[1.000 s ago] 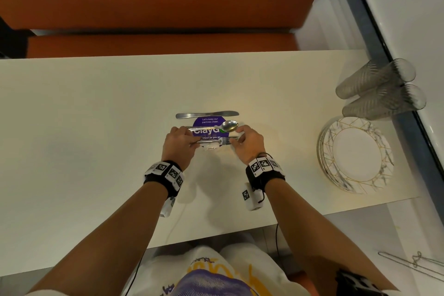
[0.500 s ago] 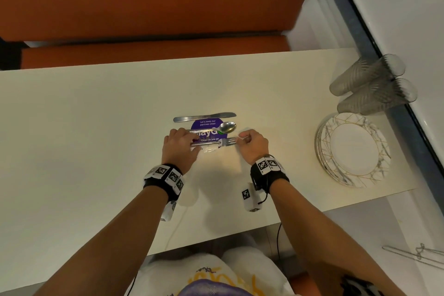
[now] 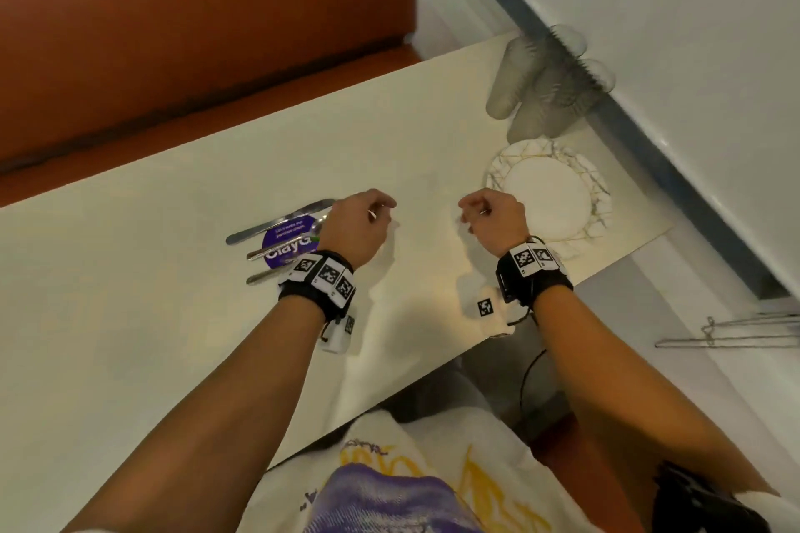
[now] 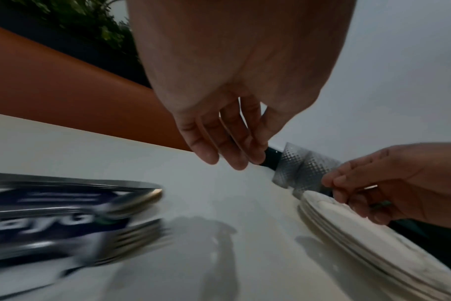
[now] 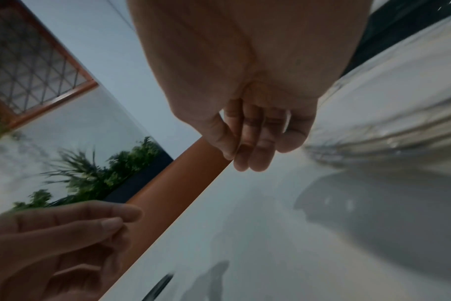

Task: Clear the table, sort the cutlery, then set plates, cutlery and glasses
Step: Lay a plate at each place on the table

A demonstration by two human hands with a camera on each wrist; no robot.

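Note:
A knife, a spoon and a fork lie side by side across a purple printed card on the cream table. My left hand hovers just right of them, fingers loosely curled and holding nothing. My right hand hangs the same way, empty, at the near-left rim of a stack of white gold-lined plates. In the left wrist view the relaxed left fingers are above the table, with the blurred cutlery to their left. Two ribbed glasses lie beyond the plates.
An orange bench runs along the table's far side. A white wall with a dark sill borders the right end. Wire hangers lie low on the right, off the table. Bare tabletop lies between my hands.
Both hands have let go of the fork and lifted off the cutlery, moving right toward the plates. The head view has swung and tilted.

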